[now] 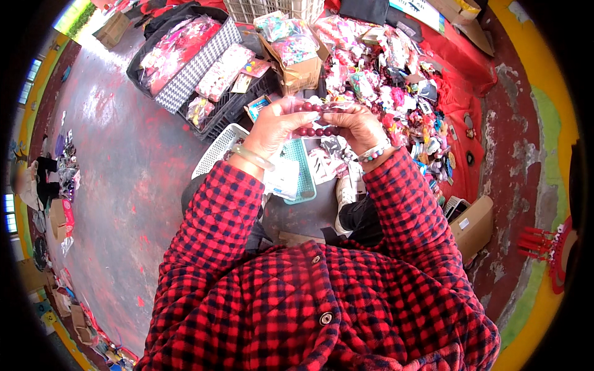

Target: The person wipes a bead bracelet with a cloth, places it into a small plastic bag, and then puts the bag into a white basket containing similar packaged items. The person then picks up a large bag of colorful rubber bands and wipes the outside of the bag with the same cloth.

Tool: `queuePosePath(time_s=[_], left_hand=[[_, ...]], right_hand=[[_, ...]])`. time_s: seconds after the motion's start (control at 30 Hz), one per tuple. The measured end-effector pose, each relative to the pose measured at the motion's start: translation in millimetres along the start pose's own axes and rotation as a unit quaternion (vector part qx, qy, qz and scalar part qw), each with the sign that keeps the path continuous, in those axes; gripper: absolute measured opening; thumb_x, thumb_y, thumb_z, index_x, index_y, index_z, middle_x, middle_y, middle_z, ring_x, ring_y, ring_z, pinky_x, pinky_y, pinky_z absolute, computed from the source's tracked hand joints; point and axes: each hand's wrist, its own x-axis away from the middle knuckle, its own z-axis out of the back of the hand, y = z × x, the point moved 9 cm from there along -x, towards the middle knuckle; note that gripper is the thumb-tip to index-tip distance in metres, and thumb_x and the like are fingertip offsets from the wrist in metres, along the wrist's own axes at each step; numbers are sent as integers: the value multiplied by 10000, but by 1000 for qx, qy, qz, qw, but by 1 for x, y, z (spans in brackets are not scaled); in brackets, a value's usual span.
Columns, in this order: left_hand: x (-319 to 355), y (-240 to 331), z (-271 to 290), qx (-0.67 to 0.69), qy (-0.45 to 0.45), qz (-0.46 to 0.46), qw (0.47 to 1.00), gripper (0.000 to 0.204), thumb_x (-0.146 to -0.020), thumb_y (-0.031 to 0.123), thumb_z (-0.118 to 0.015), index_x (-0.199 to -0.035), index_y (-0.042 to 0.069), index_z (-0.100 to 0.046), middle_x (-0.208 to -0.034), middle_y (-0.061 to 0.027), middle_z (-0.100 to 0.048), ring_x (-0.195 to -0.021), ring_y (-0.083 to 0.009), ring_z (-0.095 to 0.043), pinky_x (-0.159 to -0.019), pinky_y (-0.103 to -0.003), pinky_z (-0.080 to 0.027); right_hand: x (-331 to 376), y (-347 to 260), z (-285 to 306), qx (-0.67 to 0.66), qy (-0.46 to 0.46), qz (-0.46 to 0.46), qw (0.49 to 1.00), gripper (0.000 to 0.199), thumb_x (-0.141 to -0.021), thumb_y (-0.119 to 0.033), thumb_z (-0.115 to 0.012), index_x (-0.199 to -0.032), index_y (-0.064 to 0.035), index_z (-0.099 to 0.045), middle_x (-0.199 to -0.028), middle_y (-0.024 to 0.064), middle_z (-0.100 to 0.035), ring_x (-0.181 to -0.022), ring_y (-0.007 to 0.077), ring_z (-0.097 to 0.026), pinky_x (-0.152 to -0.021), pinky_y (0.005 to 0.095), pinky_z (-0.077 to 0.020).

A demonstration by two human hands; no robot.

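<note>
A bracelet of round dark red beads (318, 132) is held up in front of me between both hands. My left hand (272, 128) is closed on its left end, thumb against the beads. My right hand (361, 127) grips the right end with bent fingers. Something clear, like thin plastic, shows around the upper beads; I cannot tell if it is a bag. Below the hands stands a teal plastic basket (305, 187), with white packages (281, 178) in and beside it. A white basket (209, 154) is at its left.
A large heap of small packaged accessories (396, 93) covers red cloth (473, 117) ahead and right. An open cardboard box (301, 75), a black crate (230, 110) and a houndstooth-patterned bin (201, 65) stand at the far left. Another carton (471, 227) is at my right.
</note>
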Motion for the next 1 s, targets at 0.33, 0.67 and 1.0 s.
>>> queuePosePath(time_s=[0.33,0.67,1.0], left_hand=[[-1,-8,2,-11,16,2,1000,177,-790,87,-646,-930,-9,-597,-845,-63,-614,-690,-138,-605,-601,-258,-503],[0,0,-9,33,-26,-10,999,223,-851,159,-597,-1004,-3,-579,-836,-54,-622,-723,-124,-603,-671,-246,-495],[-1,21,24,-223,97,-158,957,172,-878,141,-556,-906,-21,-606,-797,-2,-597,-686,-46,-533,-627,-202,-447]], right_hand=[[-1,5,-1,13,2,-13,1000,146,-757,-32,-636,-901,-11,-637,-818,82,-658,-703,168,-627,-672,287,-485],[0,-4,8,-11,38,12,999,154,-805,-133,-620,-910,-22,-633,-827,90,-649,-712,184,-616,-648,309,-480],[-2,-4,10,-16,36,16,999,154,-816,-105,-605,-934,-11,-634,-848,78,-666,-740,164,-648,-664,282,-522]])
